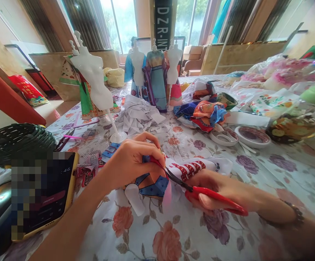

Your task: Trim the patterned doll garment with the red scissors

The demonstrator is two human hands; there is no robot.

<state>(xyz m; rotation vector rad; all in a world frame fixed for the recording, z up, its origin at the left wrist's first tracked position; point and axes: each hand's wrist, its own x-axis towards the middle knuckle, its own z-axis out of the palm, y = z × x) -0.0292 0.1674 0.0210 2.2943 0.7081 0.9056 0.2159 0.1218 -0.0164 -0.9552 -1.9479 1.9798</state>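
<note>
My left hand (135,156) pinches a piece of printed fabric (154,183), blue and orange with a white edge, above the tablecloth. In my right hand (212,188) is a pair of red-handled scissors (220,199). The dark blades point left and meet the fabric's edge close to my left fingertips. Whether the blades are fully closed I cannot make out. White cloth with a red pattern (192,170) lies behind the scissors. A small white mannequin (97,79) stands just beyond my left hand.
A phone (51,195) and a dark green basket (18,143) lie at the left. White scraps (142,114) are heaped behind my hands, near several dressed mannequins (156,79). Colourful fabric pieces (203,112), white tape rolls (252,137) and plastic bags (277,105) fill the right side.
</note>
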